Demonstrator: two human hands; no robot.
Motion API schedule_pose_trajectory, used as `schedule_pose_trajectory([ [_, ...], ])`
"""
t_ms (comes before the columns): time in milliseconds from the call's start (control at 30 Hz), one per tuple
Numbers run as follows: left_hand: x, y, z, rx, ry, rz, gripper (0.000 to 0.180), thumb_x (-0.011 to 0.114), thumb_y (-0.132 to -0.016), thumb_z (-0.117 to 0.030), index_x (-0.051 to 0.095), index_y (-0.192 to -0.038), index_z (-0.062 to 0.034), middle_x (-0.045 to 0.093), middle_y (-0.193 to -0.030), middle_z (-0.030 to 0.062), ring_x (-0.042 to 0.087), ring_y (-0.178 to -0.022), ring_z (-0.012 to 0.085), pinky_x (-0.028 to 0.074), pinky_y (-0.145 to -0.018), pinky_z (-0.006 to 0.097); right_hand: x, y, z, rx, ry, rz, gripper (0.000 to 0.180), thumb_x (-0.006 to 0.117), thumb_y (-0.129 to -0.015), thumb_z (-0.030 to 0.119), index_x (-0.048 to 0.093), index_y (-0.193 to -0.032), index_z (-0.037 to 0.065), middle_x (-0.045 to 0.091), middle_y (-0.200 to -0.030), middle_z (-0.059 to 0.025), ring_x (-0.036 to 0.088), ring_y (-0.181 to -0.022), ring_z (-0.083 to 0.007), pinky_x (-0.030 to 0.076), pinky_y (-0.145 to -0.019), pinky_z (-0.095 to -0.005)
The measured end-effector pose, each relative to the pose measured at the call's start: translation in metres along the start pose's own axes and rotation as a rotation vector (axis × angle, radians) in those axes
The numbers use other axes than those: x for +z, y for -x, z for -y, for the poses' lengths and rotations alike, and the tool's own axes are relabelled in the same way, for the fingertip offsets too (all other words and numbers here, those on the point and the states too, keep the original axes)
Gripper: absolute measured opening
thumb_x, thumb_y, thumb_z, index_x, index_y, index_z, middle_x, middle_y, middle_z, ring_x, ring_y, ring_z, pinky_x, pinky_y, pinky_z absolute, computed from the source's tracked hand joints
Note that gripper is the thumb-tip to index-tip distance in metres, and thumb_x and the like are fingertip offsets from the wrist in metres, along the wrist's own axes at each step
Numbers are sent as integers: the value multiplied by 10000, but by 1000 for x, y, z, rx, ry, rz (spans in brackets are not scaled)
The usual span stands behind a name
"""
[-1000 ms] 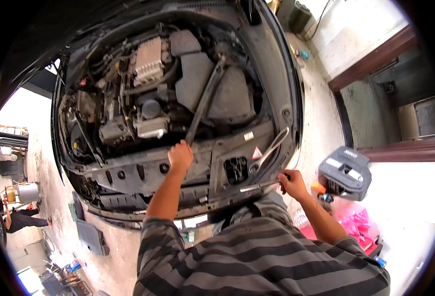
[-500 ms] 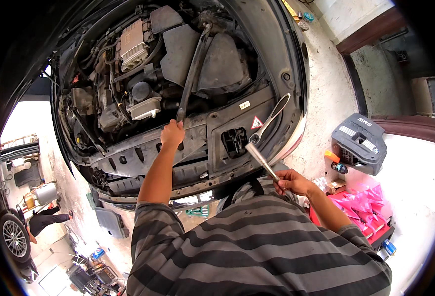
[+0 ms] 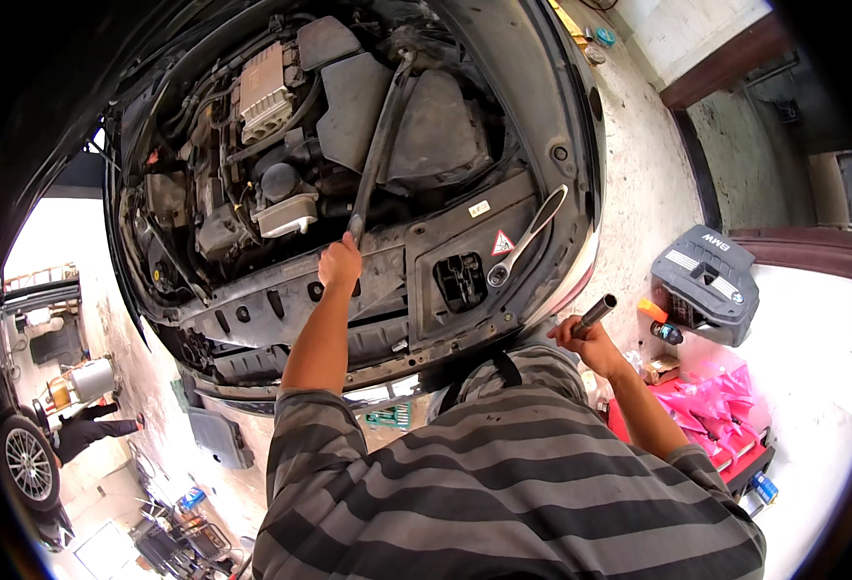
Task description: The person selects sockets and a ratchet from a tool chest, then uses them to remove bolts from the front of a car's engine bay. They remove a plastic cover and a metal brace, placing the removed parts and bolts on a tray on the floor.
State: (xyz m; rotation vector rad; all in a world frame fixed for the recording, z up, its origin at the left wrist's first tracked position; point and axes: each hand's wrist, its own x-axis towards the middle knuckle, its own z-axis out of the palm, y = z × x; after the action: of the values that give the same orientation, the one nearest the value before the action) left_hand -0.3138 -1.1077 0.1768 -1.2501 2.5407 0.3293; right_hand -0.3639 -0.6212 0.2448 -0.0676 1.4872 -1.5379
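Note:
In the open engine bay, a dark diagonal bar runs from the far side to the front panel. My left hand is closed around the bar's near end. My right hand, out past the car's front edge, grips a silver metal tube whose hollow end points up and to the right. Its lower part is hidden in the fingers. A ratchet wrench lies on the right of the front panel, beside a square opening in it.
A grey plastic engine cover stands to the right. Near it are a small dark bottle and pink plastic bags on a red cart. At the lower left another person's leg shows beside a car wheel.
My right hand has moved right, away from the car, and turned the metal tube from pointing up-left to pointing up-right. My left hand stays on the bar.

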Motion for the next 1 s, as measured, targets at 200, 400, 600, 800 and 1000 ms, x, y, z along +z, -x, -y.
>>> schedule_pose_trajectory([
  [200, 5, 12, 6, 265, -28, -185, 430, 492, -964, -434, 590, -949, -16, 650, -952, 209, 671, -868, 415, 552, -737, 506, -3, 2, -12, -1, -117, -12, 207, 592, -794, -135, 507, -766, 52, 601, -821, -51, 631, -1032, -240, 464, -883, -348],
  [400, 9, -13, 9, 26, -63, 4, 423, 493, -961, -436, 521, -1048, -23, 652, -967, 202, 670, -878, 418, 552, -741, 504, 1, -3, -11, 22, -58, -40, 209, 583, -762, -137, 509, -763, 59, 605, -805, -48, 622, -1027, -257, 463, -872, -354],
  [600, -4, 5, -1, 211, -115, -78, 417, 506, -948, -441, 556, -991, -29, 680, -976, 214, 670, -915, 420, 549, -772, 504, -3, -1, -16, 42, -79, -75, 203, 598, -764, -127, 512, -768, 57, 606, -803, -51, 631, -1017, -256, 470, -871, -357],
  [800, -9, -12, 1, 121, -127, 107, 465, 471, -952, -463, 562, -1055, -19, 672, -1031, 233, 651, -990, 421, 532, -829, 501, -8, -5, -27, 38, -118, -67, 203, 614, -760, -123, 524, -777, 59, 616, -815, -57, 639, -1016, -256, 472, -879, -366],
  [1000, -8, 3, 1, 200, -105, -8, 502, 440, -959, -487, 557, -1091, -17, 664, -1049, 247, 646, -975, 439, 525, -833, 514, -9, -10, -33, 31, -147, -74, 211, 601, -754, -142, 529, -779, 55, 620, -820, -61, 642, -1017, -245, 485, -865, -346],
])
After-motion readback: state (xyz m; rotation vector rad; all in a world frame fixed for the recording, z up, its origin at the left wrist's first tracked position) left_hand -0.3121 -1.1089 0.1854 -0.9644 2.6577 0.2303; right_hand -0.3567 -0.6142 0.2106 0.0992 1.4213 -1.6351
